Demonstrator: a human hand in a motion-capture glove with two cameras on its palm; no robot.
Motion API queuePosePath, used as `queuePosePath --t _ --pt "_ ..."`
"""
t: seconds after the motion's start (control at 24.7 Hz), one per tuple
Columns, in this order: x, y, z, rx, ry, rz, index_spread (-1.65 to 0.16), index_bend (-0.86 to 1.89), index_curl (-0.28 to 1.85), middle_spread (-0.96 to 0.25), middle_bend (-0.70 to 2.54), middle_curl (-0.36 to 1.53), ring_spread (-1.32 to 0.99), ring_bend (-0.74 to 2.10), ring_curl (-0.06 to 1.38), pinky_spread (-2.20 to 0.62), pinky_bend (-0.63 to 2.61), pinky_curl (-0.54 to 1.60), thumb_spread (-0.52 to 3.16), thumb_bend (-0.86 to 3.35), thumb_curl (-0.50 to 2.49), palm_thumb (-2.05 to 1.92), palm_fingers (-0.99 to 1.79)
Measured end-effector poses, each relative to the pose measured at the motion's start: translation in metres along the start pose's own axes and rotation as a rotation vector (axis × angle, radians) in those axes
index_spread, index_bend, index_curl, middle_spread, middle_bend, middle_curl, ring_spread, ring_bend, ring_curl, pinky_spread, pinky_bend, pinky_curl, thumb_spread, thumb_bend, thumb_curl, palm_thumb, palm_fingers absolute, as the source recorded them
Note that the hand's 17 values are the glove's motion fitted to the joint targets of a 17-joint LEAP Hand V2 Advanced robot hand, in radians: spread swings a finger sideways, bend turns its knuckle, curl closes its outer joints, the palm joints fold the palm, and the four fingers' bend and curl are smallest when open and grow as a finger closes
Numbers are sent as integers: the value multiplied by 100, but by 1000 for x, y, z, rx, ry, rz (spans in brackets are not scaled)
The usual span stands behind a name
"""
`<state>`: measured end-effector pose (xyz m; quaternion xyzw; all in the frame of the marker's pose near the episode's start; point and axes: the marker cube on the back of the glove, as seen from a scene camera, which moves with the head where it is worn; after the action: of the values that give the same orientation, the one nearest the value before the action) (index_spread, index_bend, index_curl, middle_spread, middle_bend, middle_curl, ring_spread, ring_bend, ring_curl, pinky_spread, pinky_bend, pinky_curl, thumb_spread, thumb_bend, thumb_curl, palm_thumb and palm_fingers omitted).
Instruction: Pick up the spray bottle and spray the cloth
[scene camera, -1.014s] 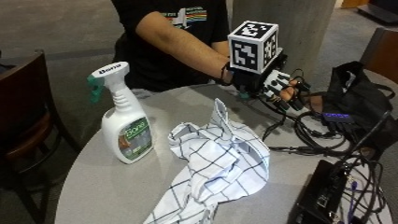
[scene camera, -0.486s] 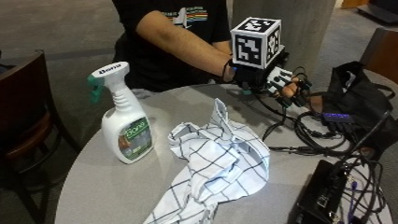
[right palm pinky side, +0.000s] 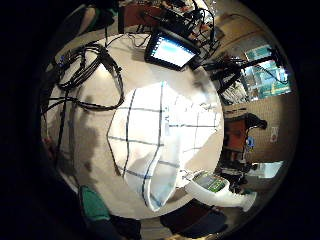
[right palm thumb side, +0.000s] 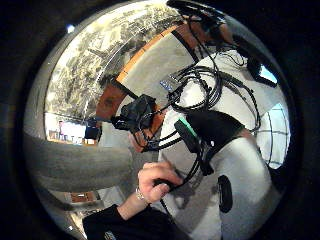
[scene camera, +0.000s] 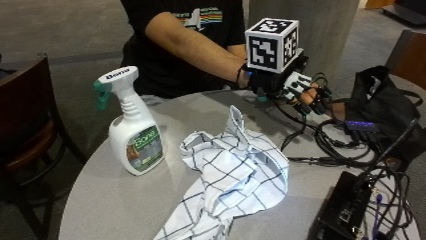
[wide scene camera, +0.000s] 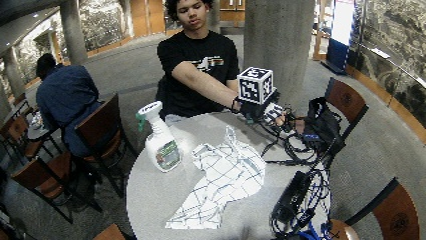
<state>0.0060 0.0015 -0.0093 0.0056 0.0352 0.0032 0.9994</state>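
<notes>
A white spray bottle (scene camera: 135, 134) with a green trigger stands upright at the left of the round grey table (scene camera: 120, 200). To its right lies a crumpled white cloth (scene camera: 234, 180) with a dark check pattern. My gloved right hand (scene camera: 293, 89) hovers above the table's far side, beyond the cloth and well apart from the bottle; its fingers are relaxed and hold nothing. In the little finger side palm view, the cloth (right palm pinky side: 160, 135) lies spread below with the bottle (right palm pinky side: 220, 190) at its far corner. The bare hand (right palm thumb side: 157, 181) grips a cable at the table's edge.
Black cables (scene camera: 333, 145) and a black bag (scene camera: 386, 107) crowd the right of the table, with a flat black device (scene camera: 346, 205) at the front right. A wooden chair (scene camera: 26, 145) stands left of the table. A concrete pillar (scene camera: 319, 30) rises behind.
My gloved hand has risen slightly over the far side of the table. The bottle and the cloth have not moved.
</notes>
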Motion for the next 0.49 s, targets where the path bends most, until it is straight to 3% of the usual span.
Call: queuePosePath --t 0.49 --pt "28 85 -33 70 -15 -45 -39 16 24 -2 32 31 1 34 25 24 26 28 114 22 30 76 45"
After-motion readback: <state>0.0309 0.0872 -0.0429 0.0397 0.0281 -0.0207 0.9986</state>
